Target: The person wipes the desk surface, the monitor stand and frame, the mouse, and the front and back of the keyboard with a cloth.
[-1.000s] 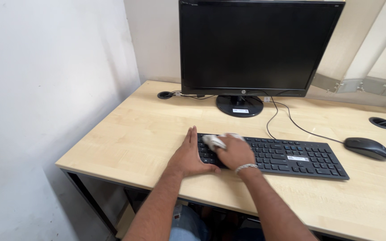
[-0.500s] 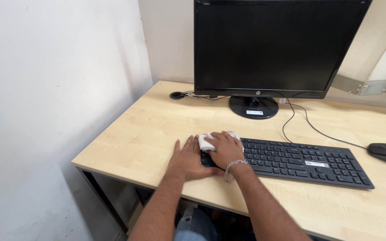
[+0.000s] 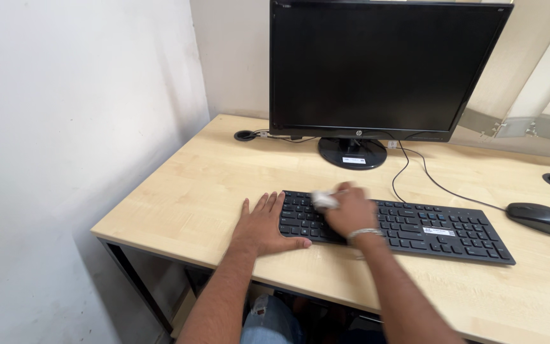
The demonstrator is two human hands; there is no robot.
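A black keyboard [image 3: 434,229] lies across the light wooden desk [image 3: 186,191]. My left hand [image 3: 262,223] rests flat on the desk at the keyboard's left end, fingers spread, thumb along the front edge. My right hand [image 3: 351,210] sits on the left part of the keys, blurred, closed around a small white cloth or tissue [image 3: 323,200] pressed against the keys. A silver bracelet is on my right wrist.
A black monitor [image 3: 383,70] on a round stand stands behind the keyboard, its screen dark. A black mouse [image 3: 541,220] lies at the right with its cable running back. Cable holes [image 3: 245,135] sit at the back left and far right. A white wall borders the desk's left.
My right hand with the white cloth has slid rightward along the keys. My left hand stays at the keyboard's left end. The camera has shifted left.
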